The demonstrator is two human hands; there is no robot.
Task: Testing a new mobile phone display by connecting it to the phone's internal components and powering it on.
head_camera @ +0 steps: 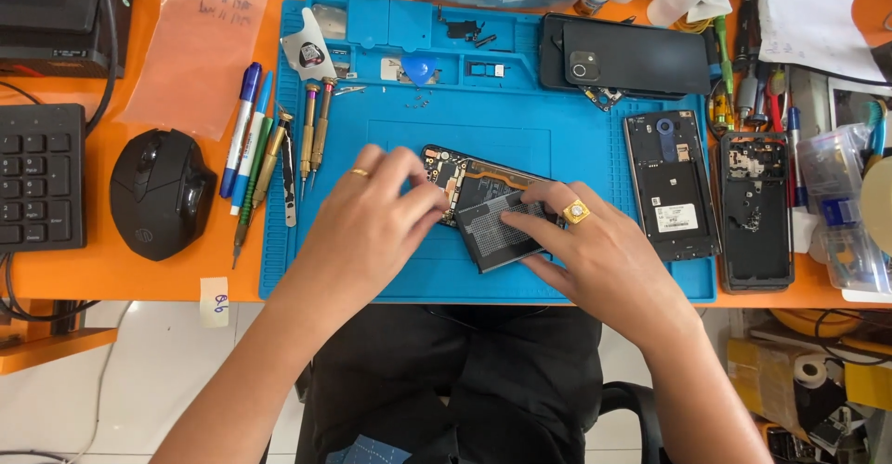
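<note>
Head view, looking down: an opened smartphone (469, 195) with its circuit board showing lies on a blue repair mat (557, 120) on an orange desk (121, 269). The left hand (367, 222), fingers (420, 199) narrowly curled, pinches the phone's left edge. The right hand (595, 250) presses flat fingers (530, 224) on a dark battery (492, 232) tilted up out of the phone. Screwdrivers (311, 134) and pens (243, 130) lie left of the left fingers, with a black mouse (160, 193) farther left; two phone back covers (711, 195) lie right of the right fingers.
</note>
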